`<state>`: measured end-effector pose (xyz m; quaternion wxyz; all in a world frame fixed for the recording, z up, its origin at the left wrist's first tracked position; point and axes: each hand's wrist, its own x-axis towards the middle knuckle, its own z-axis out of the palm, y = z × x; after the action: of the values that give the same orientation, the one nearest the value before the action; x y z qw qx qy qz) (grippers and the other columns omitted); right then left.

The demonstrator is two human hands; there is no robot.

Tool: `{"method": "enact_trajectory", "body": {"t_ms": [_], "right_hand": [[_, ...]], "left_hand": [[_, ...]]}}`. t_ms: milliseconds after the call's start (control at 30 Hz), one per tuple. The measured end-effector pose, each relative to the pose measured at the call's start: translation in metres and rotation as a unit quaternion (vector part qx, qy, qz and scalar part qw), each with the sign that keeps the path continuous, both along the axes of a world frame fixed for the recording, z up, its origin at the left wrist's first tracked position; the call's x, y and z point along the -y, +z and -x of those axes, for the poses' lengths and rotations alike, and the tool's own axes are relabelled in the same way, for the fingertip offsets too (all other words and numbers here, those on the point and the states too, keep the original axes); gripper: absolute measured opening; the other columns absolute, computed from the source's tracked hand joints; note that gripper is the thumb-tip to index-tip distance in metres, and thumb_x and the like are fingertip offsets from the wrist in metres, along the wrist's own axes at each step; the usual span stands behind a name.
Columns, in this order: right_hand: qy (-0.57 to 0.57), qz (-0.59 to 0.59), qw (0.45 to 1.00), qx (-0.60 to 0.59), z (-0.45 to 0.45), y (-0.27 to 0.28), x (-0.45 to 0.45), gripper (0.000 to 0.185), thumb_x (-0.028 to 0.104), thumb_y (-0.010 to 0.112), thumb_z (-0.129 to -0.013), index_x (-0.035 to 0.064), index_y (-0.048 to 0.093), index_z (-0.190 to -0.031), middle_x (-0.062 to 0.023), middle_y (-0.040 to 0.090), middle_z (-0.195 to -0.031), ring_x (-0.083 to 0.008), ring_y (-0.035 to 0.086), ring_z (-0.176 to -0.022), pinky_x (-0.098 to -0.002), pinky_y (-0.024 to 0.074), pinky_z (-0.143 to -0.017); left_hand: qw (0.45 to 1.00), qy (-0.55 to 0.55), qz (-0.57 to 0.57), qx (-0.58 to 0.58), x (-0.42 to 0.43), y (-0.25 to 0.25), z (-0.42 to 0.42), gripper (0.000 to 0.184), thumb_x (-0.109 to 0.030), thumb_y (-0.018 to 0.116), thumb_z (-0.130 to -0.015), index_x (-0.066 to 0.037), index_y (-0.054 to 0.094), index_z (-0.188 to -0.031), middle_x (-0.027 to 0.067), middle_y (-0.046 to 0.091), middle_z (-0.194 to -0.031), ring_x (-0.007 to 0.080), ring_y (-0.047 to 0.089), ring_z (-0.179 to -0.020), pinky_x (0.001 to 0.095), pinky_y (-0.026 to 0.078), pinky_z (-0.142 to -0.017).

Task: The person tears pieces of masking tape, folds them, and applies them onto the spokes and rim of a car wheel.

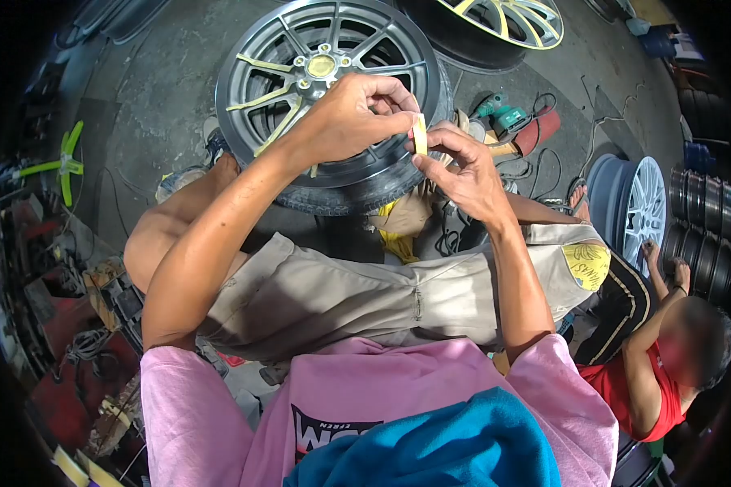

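Both of my hands meet above the right part of a grey multi-spoke wheel rim (335, 36), which lies on a black tire. Between the fingertips of my left hand (369, 114) and my right hand (463, 166) is a short strip of yellow tape (419, 135), held roughly upright. Each hand pinches it with thumb and fingers. Yellow tape also covers the hub centre (321, 66) and runs along several spokes on the rim's left side. The rim's right-hand spokes are partly hidden by my hands.
A green power tool (508, 118) with a cable lies right of the tire. Another taped rim (512, 20) is at the top. At right, a seated person in red (654, 390) touches a silver rim (643, 207). Stacked rims (707, 207) stand behind.
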<state>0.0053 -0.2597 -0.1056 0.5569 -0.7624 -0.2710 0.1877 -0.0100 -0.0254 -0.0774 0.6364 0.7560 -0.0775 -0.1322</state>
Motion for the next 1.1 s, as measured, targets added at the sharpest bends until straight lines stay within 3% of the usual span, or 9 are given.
{"method": "enact_trajectory", "body": {"t_ms": [200, 267, 400, 733, 833, 1033, 1100], "right_hand": [[-0.061, 0.021, 0.998, 0.029, -0.001, 0.011, -0.003, 0.026, 0.013, 0.080, -0.087, 0.0004, 0.072, -0.109, -0.0074, 0.069, -0.103, -0.0164, 0.067, -0.100, -0.0304, 0.0535, -0.088], [-0.120, -0.079, 0.987, -0.072, -0.003, 0.010, -0.002, 0.028, 0.013, 0.079, -0.089, 0.0002, 0.070, -0.113, -0.0073, 0.069, -0.107, -0.0155, 0.068, -0.103, -0.0298, 0.0551, -0.088], [-0.078, -0.125, 0.986, -0.073, -0.001, 0.013, -0.007, 0.023, 0.011, 0.076, -0.093, -0.0005, 0.069, -0.111, -0.0055, 0.068, -0.104, -0.0113, 0.067, -0.094, -0.0267, 0.0533, -0.085], [-0.113, -0.099, 0.987, -0.062, 0.003, 0.012, -0.012, 0.013, 0.011, 0.072, -0.095, 0.0009, 0.064, -0.096, -0.0005, 0.064, -0.095, -0.0068, 0.059, -0.082, -0.0238, 0.0483, -0.076], [-0.119, -0.096, 0.988, 0.024, 0.002, 0.009, -0.015, 0.011, 0.009, 0.071, -0.094, 0.0010, 0.063, -0.095, 0.0003, 0.061, -0.091, -0.0060, 0.057, -0.078, -0.0235, 0.0472, -0.072], [-0.173, -0.134, 0.976, -0.011, 0.006, 0.014, -0.022, 0.013, 0.009, 0.072, -0.093, 0.0009, 0.062, -0.096, -0.0009, 0.059, -0.094, -0.0073, 0.058, -0.075, -0.0250, 0.0478, -0.071], [-0.165, -0.176, 0.966, -0.091, 0.009, 0.015, -0.024, 0.021, 0.013, 0.076, -0.092, 0.0001, 0.064, -0.103, -0.0030, 0.060, -0.101, -0.0086, 0.059, -0.084, -0.0264, 0.0495, -0.076]], "left_hand": [[0.998, 0.015, -0.035, 0.055, 0.003, 0.011, 0.003, 0.015, -0.014, 0.070, -0.094, 0.000, 0.071, -0.101, -0.0027, 0.064, -0.084, -0.0009, 0.054, -0.075, 0.0180, 0.042, -0.065], [0.998, 0.010, -0.042, 0.043, 0.003, 0.018, 0.005, 0.015, -0.014, 0.070, -0.094, 0.000, 0.071, -0.100, -0.0020, 0.064, -0.085, 0.0000, 0.054, -0.076, 0.0183, 0.044, -0.065], [0.995, -0.015, -0.062, 0.077, 0.005, 0.017, 0.004, 0.015, -0.012, 0.070, -0.094, 0.002, 0.071, -0.097, 0.0008, 0.064, -0.092, 0.0037, 0.057, -0.080, 0.0198, 0.048, -0.067], [0.994, -0.027, -0.054, 0.086, 0.009, 0.016, 0.006, 0.014, -0.009, 0.071, -0.094, 0.005, 0.070, -0.097, 0.0031, 0.064, -0.094, 0.0053, 0.057, -0.079, 0.0197, 0.051, -0.066], [0.993, -0.015, -0.061, 0.104, 0.013, 0.017, 0.009, 0.012, -0.006, 0.071, -0.094, 0.006, 0.069, -0.097, 0.0036, 0.064, -0.094, 0.0052, 0.059, -0.078, 0.0191, 0.051, -0.066], [0.992, 0.051, -0.029, 0.113, 0.021, 0.018, 0.010, 0.009, -0.003, 0.069, -0.093, 0.006, 0.069, -0.097, 0.0035, 0.065, -0.093, 0.0048, 0.061, -0.080, 0.0192, 0.053, -0.067], [0.991, 0.056, -0.011, 0.123, 0.019, 0.022, 0.008, 0.008, -0.003, 0.070, -0.093, 0.004, 0.069, -0.098, 0.0016, 0.065, -0.093, 0.0026, 0.060, -0.080, 0.0184, 0.050, -0.067]]}}
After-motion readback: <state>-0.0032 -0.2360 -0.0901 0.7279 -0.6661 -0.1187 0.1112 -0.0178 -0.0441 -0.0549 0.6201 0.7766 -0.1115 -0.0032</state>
